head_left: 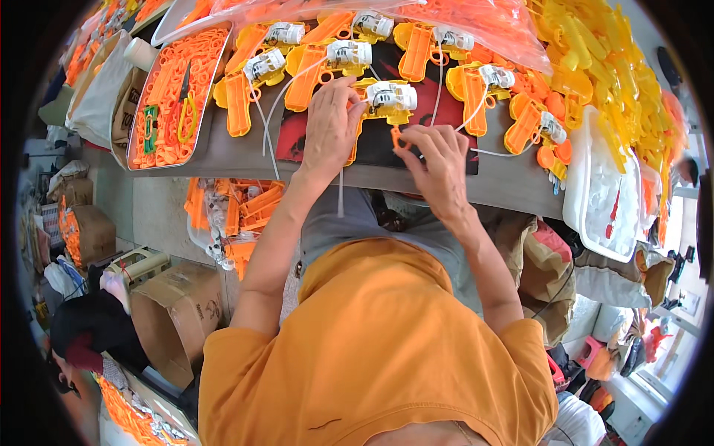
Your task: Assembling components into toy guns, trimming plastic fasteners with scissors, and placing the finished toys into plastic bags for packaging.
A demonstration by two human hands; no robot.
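Note:
My left hand (327, 132) is closed around the orange handle of a half-assembled toy gun (388, 111), whose yellow shell carries a white clear-wrapped cylinder. A thin white tube (341, 197) hangs below that handle. Between the thumb and fingers of my right hand (440, 165) is a small orange ring-shaped trigger (398, 138), just under the gun's yellow body. Both hands are over the front part of the bench, above a red and black mat (294, 141).
More half-built toy guns (238, 104) lie in rows behind. A tray (132, 152) of orange parts, with scissors (187, 115), stands left. On the right are a white tub (576, 204) with a red screwdriver (613, 215) and a heap of yellow shells (587, 52). Cardboard boxes (175, 308) crowd the floor.

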